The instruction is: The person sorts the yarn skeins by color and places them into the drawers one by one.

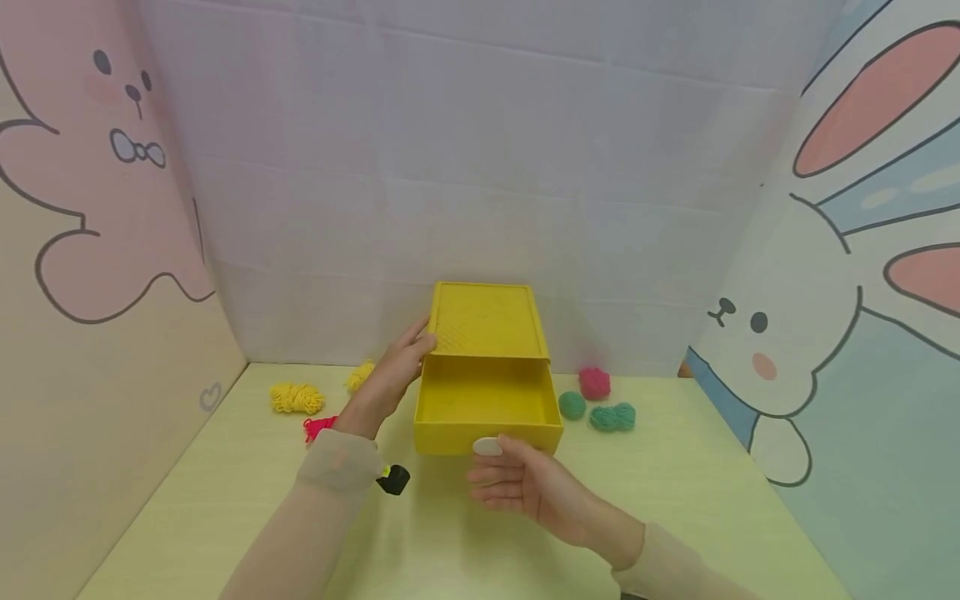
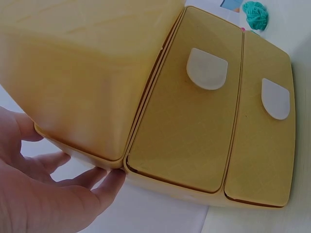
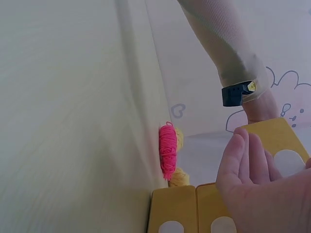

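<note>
A yellow drawer cabinet (image 1: pixel 489 318) stands upright with its top drawer (image 1: pixel 487 438) pulled out toward me. Two lower drawers (image 2: pixel 187 107) are closed, each with a white tab handle (image 2: pixel 207 69). My left hand (image 1: pixel 397 371) rests on the cabinet's left side, thumb by the upper front corner and fingertips touching the side wall. My right hand (image 1: pixel 536 492) is at the front of the top drawer, its thumb by the white handle (image 1: pixel 487 447). The fingers of that hand extend below the handle, fairly straight; in the right wrist view the handle (image 3: pixel 288 162) shows behind them.
Left of the cabinet lie yellow yarn bundles (image 1: pixel 296 398) and a pink-red yarn bundle (image 3: pixel 168 150), partly behind my left arm. On the right are a pink yarn ball (image 1: pixel 595 383), a green ball (image 1: pixel 572 405) and a green yarn bundle (image 1: pixel 612 417). A white backdrop (image 1: pixel 480 167) rises behind.
</note>
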### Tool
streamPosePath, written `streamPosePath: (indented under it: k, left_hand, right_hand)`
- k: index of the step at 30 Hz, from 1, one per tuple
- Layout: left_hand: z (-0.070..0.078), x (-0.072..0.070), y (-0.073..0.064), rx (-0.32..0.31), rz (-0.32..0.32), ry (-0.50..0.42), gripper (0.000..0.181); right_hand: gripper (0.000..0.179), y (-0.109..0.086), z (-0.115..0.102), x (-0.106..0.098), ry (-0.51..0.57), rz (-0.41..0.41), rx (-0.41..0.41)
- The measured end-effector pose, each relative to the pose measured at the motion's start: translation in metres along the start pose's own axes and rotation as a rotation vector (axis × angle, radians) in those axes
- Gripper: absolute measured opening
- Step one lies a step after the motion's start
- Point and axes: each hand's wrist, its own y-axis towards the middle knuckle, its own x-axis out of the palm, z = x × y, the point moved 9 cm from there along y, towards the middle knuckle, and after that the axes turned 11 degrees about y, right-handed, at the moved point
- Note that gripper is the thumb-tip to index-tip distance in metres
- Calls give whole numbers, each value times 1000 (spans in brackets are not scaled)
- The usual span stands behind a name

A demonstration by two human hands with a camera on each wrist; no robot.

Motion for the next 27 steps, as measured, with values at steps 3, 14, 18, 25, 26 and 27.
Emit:
streamPosePath:
  k: [3,14,18,25,26,27]
  left_hand:
    - [-1,0,0,-5,-1,0,62]
    - [-2,0,1,-3,-13,11,63]
    - [-1,0,-1,-7,-17,14,63]
    - [0,1,-1,7,-20,10,62]
    - [-1,1,-1,7,-21,10,62]
    - [-1,1,0,6,-21,9,62]
  right_hand:
    - [66,-3,2,-2,-51,-11,33]
    - [52,-29,4,-44,-283,-103,75]
    - [50,-37,-7,-69,-420,-76,44]
    - [47,-45,-35,-116,-780,38,-12]
    - [46,-45,-40,-123,-854,48,-32]
    - [45,-45,-45,-128,-934,54,-60]
